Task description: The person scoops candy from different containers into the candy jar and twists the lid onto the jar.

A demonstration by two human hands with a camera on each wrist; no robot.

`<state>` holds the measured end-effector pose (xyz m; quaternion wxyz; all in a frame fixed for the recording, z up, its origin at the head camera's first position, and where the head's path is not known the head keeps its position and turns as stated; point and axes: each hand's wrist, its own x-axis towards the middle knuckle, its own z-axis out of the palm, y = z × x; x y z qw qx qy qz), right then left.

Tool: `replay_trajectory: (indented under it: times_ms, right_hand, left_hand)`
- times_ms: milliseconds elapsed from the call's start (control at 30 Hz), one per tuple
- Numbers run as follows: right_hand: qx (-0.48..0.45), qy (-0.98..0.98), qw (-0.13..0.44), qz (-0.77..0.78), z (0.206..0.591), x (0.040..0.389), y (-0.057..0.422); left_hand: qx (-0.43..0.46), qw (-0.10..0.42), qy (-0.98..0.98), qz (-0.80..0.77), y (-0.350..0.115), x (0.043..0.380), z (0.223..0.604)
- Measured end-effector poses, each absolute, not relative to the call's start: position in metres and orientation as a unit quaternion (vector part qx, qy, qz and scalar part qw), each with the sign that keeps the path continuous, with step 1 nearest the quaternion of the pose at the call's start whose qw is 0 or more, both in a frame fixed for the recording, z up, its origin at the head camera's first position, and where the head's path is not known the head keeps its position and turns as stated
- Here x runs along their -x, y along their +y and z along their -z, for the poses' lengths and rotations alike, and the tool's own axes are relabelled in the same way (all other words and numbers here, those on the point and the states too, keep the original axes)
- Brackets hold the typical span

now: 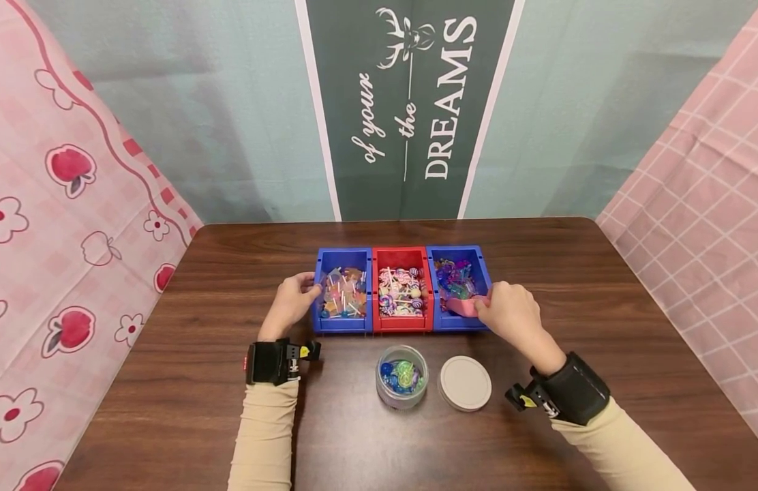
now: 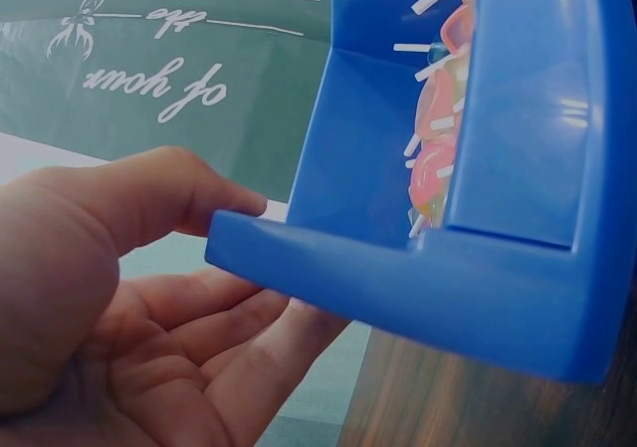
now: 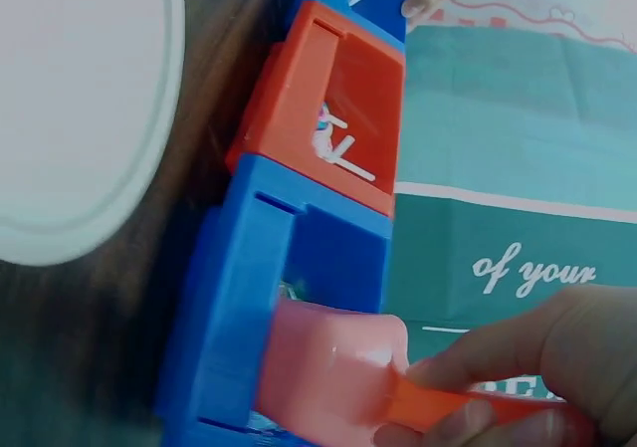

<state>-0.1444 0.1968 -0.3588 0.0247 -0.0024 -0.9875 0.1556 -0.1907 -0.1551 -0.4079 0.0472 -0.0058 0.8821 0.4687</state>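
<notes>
**Pink scoop [image 1: 461, 307] in the right blue bin [image 1: 460, 322]; open jar [image 1: 402, 401] lies near-left of it, bin's near wall between**

View from here, big stuff first. Teal curtain [image 1: 575, 102] with a dark green lettered panel [image 1: 410, 109] hangs past the far edge. Apple-print cloth [image 1: 78, 239] on the left, pink grid cloth [image 1: 710, 191] on the right. Surface: dark wood-grain table [image 1: 244, 266].

Three bins in a touching row at mid-table: left blue bin [image 1: 342, 325], red bin [image 1: 402, 324], right blue bin.

Left hand [image 1: 293, 300] grips the left blue bin by its left wall, fingers part-curled either side of the rim, nothing else in it. Right hand [image 1: 512, 312] is closed on the scoop's handle, over the right wall of its bin. So the right hand has the scoop; the left is at the opposite end of the row.

Jar: clear, upright, unlidded, coloured pieces inside, on the near side of the red bin. Roughly as far from one hand as the other. White lid [image 1: 465, 383] lies flat just right of it.

Scoop: long axis about left-right, bowl to the right hand's left, at the near end of the bin. Can't tell if it's loaded.

Smallest: translucent trinkets [image 1: 455, 275] in the right bin, swirl lollipops [image 1: 403, 286] in the red, clear-headed lollipops [image 1: 345, 290] in the left.
</notes>
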Motion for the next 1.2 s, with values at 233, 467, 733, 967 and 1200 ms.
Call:
replay_trajectory:
  times_ms: [233,467,733,967,1200]
  right_hand:
    - [0.001,-0.984,0.05,-0.174,0.371,0.145,0.202]
    - [-0.007,-0.98,0.075,-0.182,0.378,0.145,0.203]
    - [-0.012,-0.973,0.105,-0.206,0.383,0.141,0.202]
    - [0.0,-0.965,0.119,-0.235,0.403,0.139,0.2]
    - [0.009,-0.963,0.115,-0.243,0.418,0.139,0.2]
  left_hand:
    - [0.007,0.048,0.883,-0.466,-0.155,0.192,0.407]
    - [0.012,0.055,0.882,-0.469,-0.155,0.191,0.406]
    - [0.003,0.048,0.887,-0.46,-0.155,0.192,0.407]
    - [0.009,0.049,0.885,-0.462,-0.155,0.191,0.407]
    - [0.003,0.046,0.887,-0.46,-0.154,0.191,0.408]
